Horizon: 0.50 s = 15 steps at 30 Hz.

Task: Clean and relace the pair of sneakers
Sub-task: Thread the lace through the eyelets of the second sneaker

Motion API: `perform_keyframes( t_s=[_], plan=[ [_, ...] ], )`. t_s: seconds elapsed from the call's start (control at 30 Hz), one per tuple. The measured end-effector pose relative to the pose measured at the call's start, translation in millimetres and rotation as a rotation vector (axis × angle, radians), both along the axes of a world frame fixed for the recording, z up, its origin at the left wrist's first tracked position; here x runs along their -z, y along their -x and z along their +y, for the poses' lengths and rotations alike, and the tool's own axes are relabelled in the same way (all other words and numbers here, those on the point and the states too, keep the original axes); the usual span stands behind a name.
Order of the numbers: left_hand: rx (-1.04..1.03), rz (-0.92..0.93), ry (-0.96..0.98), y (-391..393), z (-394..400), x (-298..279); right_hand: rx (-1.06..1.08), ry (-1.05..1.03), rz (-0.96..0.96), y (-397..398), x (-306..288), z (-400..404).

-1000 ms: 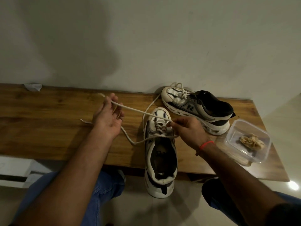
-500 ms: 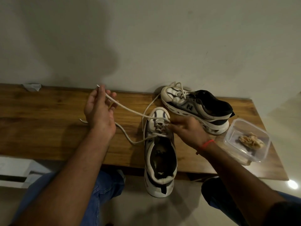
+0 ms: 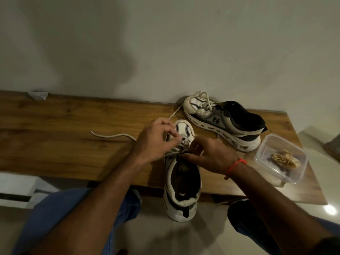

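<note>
The near sneaker [image 3: 181, 168] lies toe-away on the wooden bench [image 3: 64, 129], heel overhanging the front edge. Our left hand [image 3: 154, 140], which a second ago pulled the lace [image 3: 114, 136] taut out to the left, has returned to the eyelets; both it and our right hand [image 3: 209, 155] pinch lace there. We judge one crossing is done. The second sneaker [image 3: 226, 122] waits behind, beside a plastic container [image 3: 265, 153]

Both forearms are bare, with no sleeves visible on them. The right hand [image 3: 211, 156] has a thin orange-red thread bracelet [image 3: 236, 165] around the wrist, with a small loose end below it. The left hand [image 3: 153, 142] wears nothing. Below the bracelet, blue denim trousers [image 3: 73, 214] cover both legs.
</note>
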<state>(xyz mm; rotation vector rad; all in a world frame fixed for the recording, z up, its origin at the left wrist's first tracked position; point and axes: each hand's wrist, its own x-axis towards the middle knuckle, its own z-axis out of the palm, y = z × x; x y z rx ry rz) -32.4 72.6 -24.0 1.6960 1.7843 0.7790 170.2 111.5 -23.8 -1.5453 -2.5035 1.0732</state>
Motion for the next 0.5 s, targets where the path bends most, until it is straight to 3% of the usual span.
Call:
perform_keyframes(
  t_s=[0.1, 0.33, 0.5],
  plan=[
    [0.079, 0.032, 0.085, -8.3, -4.8, 4.0, 0.0, 0.029, 0.014, -2.1, -1.7, 2.8],
    [0.14, 0.085, 0.097, -20.5, -10.1, 8.9, 0.26, 0.478, 0.299, -11.1, -7.4, 8.5],
    [0.118, 0.144, 0.075, -25.8, -12.9, 10.5, 0.288, 0.555, 0.322, -9.5, -6.7, 7.9]
  ],
)
